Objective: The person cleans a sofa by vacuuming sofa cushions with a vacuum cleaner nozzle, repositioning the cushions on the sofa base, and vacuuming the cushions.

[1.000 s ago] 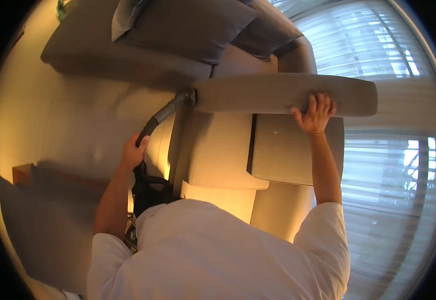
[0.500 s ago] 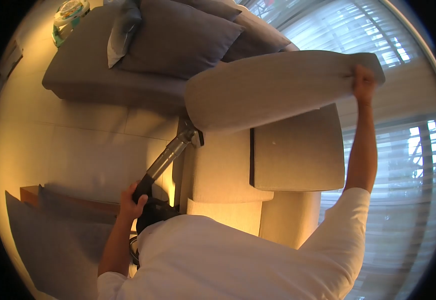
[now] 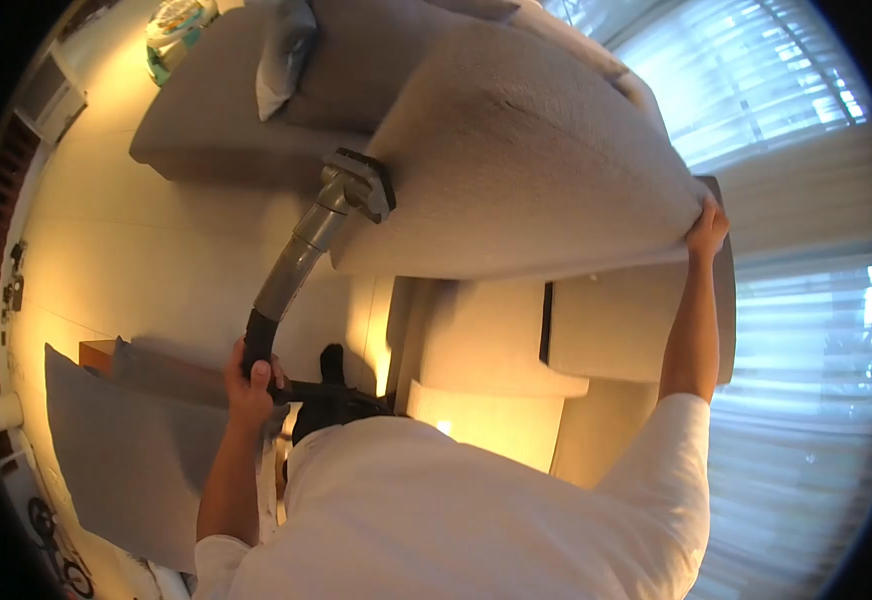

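My left hand (image 3: 253, 378) is closed around the black handle of a vacuum cleaner wand (image 3: 289, 275). At the wand's far end, the grey upholstery nozzle (image 3: 359, 186) is raised beside the left side of a large sofa cushion (image 3: 526, 160); whether it touches the fabric I cannot tell. My right hand (image 3: 708, 229) grips the cushion's right corner and holds it up, tilted, above the sofa. Beneath it the pale sofa base (image 3: 491, 335) shows. Part of the seat to the right (image 3: 616, 325) is hidden by the cushion.
A grey sofa section (image 3: 206, 120) with a light pillow (image 3: 286, 60) is at the back left. Grey cushions (image 3: 136, 450) lean at the lower left by a wooden edge (image 3: 96, 354). Blinds (image 3: 806, 400) cover the windows on the right. A toy-like item (image 3: 174, 35) stands far left.
The cushion has tipped so its broad face shows, and my right hand has come lower. My left hand has raised the nozzle from the sofa base area up to the cushion's left side.
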`<state>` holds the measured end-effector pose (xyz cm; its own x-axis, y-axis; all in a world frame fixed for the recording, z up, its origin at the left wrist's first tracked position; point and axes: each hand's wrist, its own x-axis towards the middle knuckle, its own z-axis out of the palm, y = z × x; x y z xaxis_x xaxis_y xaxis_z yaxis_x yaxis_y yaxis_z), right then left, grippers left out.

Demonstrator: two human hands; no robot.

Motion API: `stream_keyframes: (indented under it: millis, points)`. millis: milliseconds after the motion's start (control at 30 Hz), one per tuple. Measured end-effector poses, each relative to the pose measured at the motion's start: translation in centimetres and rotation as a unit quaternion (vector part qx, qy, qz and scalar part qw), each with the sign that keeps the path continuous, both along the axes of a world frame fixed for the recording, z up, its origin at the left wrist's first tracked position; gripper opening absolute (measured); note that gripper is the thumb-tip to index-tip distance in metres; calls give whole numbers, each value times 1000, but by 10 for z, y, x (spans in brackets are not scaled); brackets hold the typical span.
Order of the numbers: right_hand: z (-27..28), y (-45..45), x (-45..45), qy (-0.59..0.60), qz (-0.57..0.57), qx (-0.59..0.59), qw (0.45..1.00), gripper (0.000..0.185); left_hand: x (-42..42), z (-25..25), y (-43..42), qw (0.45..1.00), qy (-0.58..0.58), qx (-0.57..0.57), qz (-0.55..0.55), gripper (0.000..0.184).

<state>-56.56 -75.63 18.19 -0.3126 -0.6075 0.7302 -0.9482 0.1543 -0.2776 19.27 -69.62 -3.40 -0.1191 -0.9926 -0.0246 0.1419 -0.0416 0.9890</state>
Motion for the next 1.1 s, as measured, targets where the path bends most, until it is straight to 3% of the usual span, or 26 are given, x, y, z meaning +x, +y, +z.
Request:
stream_keyframes:
  millis: [67, 133, 233, 333, 367, 400, 467, 500, 533, 600, 633, 700, 733, 800, 833, 900, 967, 1033, 1100]
  points:
    - [-12, 4, -7, 20, 25, 6, 999, 44, 0, 25, -9, 998, 38, -30, 36, 65]
    - [-14, 10, -6, 61, 106, -98, 988, 44, 5, 55, -24, 997, 60, -44, 21, 66]
    - [-11, 32, -21, 40, 59, -37, 997, 40, -2, 89, -54, 991, 121, -54, -21, 69]
    - [-18, 55, -39, 132, 72, -54, 987, 40, -19, 109, -75, 987, 115, -75, -88, 69]
    - [-16, 64, -41, 47, 39, -5, 998, 38, -21, 110, -79, 987, 117, -75, -83, 69]
    - [-16, 70, -45, -40, 2, 47, 998, 38, -22, 109, -82, 987, 85, -83, -112, 66]
    - [-15, 80, -59, -42, -20, 45, 998, 38, -18, 99, -76, 984, -21, -97, -146, 56]
    - [-17, 86, -66, -45, -42, 35, 998, 38, -4, 81, -71, 984, -95, -46, -146, 55]
    - [-19, 94, -69, -47, -49, 34, 997, 38, 16, 56, -63, 975, -170, 4, -146, 54]
    - [-19, 104, -73, 12, -31, -41, 999, 32, 62, -36, -53, 902, -390, -136, -123, 51]
    - [-20, 107, -76, 14, -37, -48, 998, 32, 60, -36, -50, 901, -389, -145, -125, 51]
    - [-24, 123, -82, -27, -30, -43, 998, 32, 54, -28, -42, 980, -175, 78, -61, 55]
    - [-25, 133, -84, -25, -37, -34, 998, 32, 46, -11, -46, 979, -173, 85, -70, 55]
    - [-25, 131, -88, -31, -33, -22, 999, 32, 20, 47, -65, 997, 10, -29, -73, 60]
    - [-24, 128, -91, -32, -31, -21, 999, 32, 6, 65, -63, 997, 10, -29, -71, 60]
    - [-24, 136, -100, -52, -43, 11, 998, 32, -18, 94, -54, 973, 91, -190, -92, 69]
    - [-26, 138, -102, -59, -42, 1, 997, 32, -18, 122, -53, 973, 39, -164, -156, 66]
    - [-28, 138, -105, -67, -37, -12, 997, 33, -19, 130, -54, 947, -128, -228, -187, 62]
    - [-30, 141, -109, -99, -55, -23, 993, 33, -13, 118, -52, 930, -187, -279, -147, 59]
